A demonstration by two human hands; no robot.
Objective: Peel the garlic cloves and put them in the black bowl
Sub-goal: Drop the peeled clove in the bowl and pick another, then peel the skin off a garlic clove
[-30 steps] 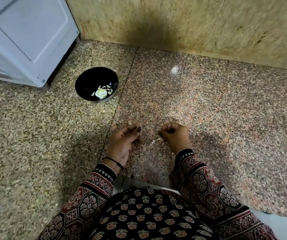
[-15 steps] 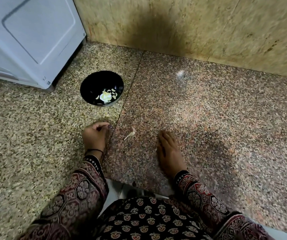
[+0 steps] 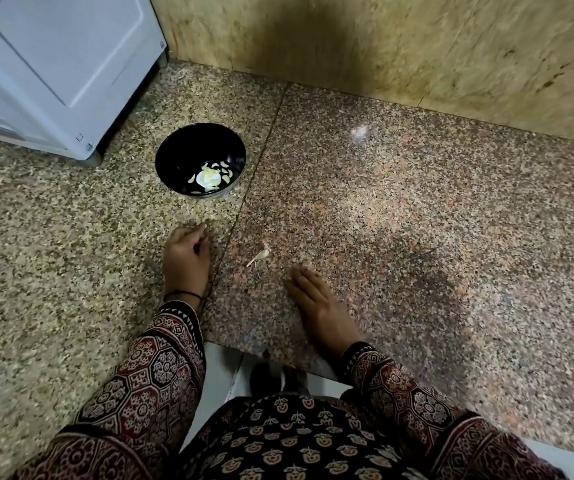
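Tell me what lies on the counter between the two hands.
In the head view, one small pale garlic scrap lies between the left hand and right hand, touching neither.
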